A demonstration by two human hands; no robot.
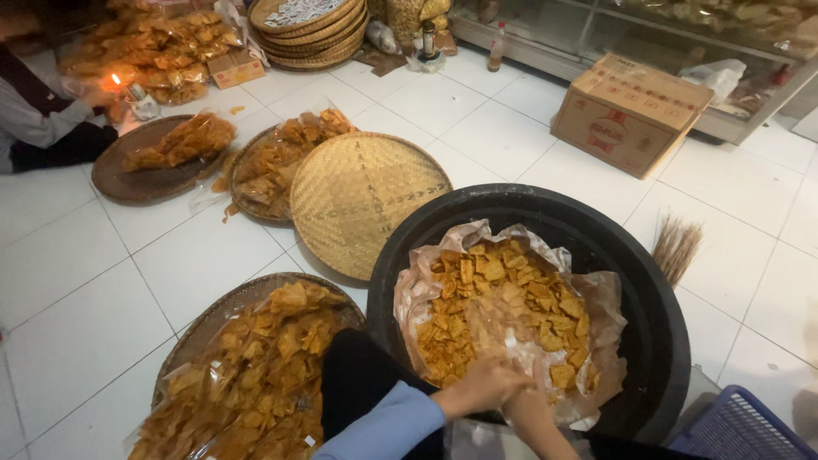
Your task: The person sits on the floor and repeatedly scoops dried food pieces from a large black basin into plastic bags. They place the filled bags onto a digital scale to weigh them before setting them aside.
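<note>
The person's left hand (481, 385) and right hand (527, 415) meet at the near rim of a big round black plastic tub (648, 281), both low in the view; the left fingers curl together at the edge of a crumpled clear plastic liner (426, 285), while the right hand's fingers are cut off by the frame, so I cannot tell how they are set. Inside that liner lies a heap of loose golden-brown fried square crackers (503, 302), filling much of it, so a good share looks yet to be bagged. Packed work is already plentiful: the round woven bamboo tray at the person's left knee (213, 319) carries a full pile of sealed clear packets of crackers (256, 375), and two more loaded trays (115, 183) (243, 158) lie farther off, with one bare woven tray (366, 200) between them and the tub. That makes four trays on the floor, plus a stack (311, 38) at the back, perhaps five deep. One brown cardboard box (630, 111), one small straw broom (677, 247) and one blue plastic basket (741, 426) stand to the right; another person's sleeve (38, 123) works beside a lit candle (115, 81).
</note>
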